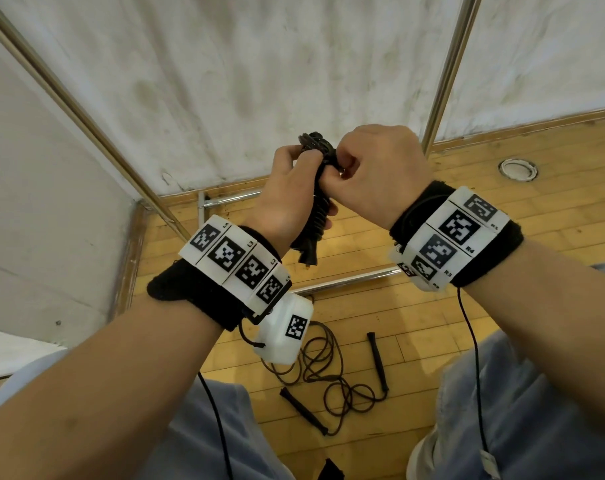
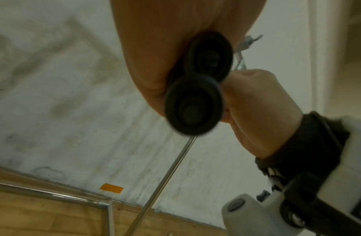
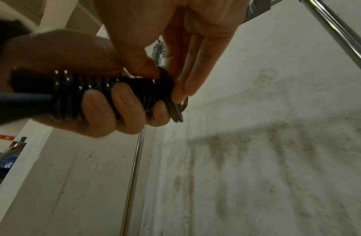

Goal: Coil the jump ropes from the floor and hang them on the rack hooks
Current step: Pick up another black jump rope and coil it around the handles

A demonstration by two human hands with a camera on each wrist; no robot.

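1. A wound rope (image 1: 317, 188) is held chest-high before the rack (image 1: 443, 74), its handles paired so the coils stay tight.
2. It is gripped by the left hand (image 1: 287, 199); its top turns are pinched by the right hand (image 1: 374, 174), probably to secure the end.
3. A second rope (image 1: 332, 375) lies loose on the floor (image 1: 432, 313), not yet coiled.

My two hands meet at chest height, with open air between them and the stained white wall (image 1: 259, 81) at twelve o'clock. A slanting shiny metal rack pole (image 1: 69, 109) bars the way at ten o'clock, and an upright chrome pole (image 1: 446, 74) stands at one o'clock, just beside my right hand (image 1: 374, 174). Two low metal base bars (image 1: 346, 280) cross the wooden floor (image 1: 502, 216) beneath my wrists. At six o'clock a loose black jump rope (image 1: 329, 375) sprawls between my knees.
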